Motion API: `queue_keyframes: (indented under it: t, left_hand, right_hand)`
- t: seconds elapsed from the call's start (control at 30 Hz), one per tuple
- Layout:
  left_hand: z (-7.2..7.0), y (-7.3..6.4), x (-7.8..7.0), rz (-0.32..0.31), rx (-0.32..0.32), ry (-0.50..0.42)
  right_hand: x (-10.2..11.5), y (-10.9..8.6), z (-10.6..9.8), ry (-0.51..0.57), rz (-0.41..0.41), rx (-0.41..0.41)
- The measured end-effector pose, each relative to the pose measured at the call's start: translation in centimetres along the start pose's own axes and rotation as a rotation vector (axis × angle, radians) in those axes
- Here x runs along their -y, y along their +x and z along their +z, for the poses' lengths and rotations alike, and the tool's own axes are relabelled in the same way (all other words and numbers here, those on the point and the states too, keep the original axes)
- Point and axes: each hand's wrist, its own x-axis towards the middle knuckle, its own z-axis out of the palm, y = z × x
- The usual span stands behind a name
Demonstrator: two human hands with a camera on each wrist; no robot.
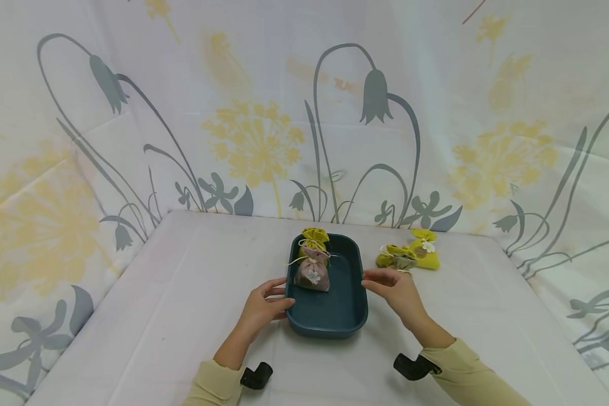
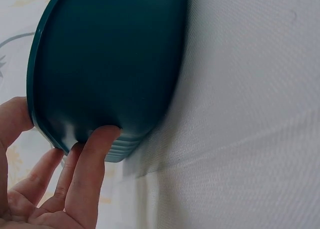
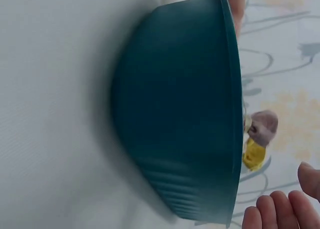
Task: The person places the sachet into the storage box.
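Note:
A dark teal plastic tub (image 1: 330, 313) stands on the white cloth, its long sides running away from me. My left hand (image 1: 265, 304) grips its left wall, thumb at the rim; in the left wrist view the fingers (image 2: 90, 174) press the outer wall. Inside the tub, on the left, a mauve drawstring pouch (image 1: 312, 276) with a white flower lies in front of a yellow pouch (image 1: 314, 237). At the right rim my right hand (image 1: 398, 290) is held with loosely bent fingers. The right wrist view shows its fingertips (image 3: 285, 209) apart from the tub, with nothing in them.
Beyond my right hand lie a yellow and grey-green pouch (image 1: 396, 257) and a yellow pouch (image 1: 426, 256) with a white flower. White cloth (image 1: 208, 254) covers the table. A flower-printed curtain (image 1: 264, 67) hangs behind it. Each wrist carries a black camera mount (image 1: 256, 376).

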Motion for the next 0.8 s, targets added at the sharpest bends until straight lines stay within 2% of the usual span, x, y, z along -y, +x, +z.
queue_keyframes:
  t: [0.33, 0.6, 0.8]
  left_hand:
    - [-0.1, 0.0, 0.0, -0.009, -0.007, 0.007]
    - [0.2, 0.1, 0.2, 0.001, -0.004, 0.013]
    - [0.0, -0.2, 0.0, -0.005, -0.011, 0.014]
  right_hand:
    - [-1.3, -1.8, -1.7, -0.007, 0.041, -0.032]
    - [-3.2, -2.9, -3.8, 0.077, -0.039, -0.083]
    - [-4.0, -3.2, -4.8, 0.071, -0.052, -0.142]
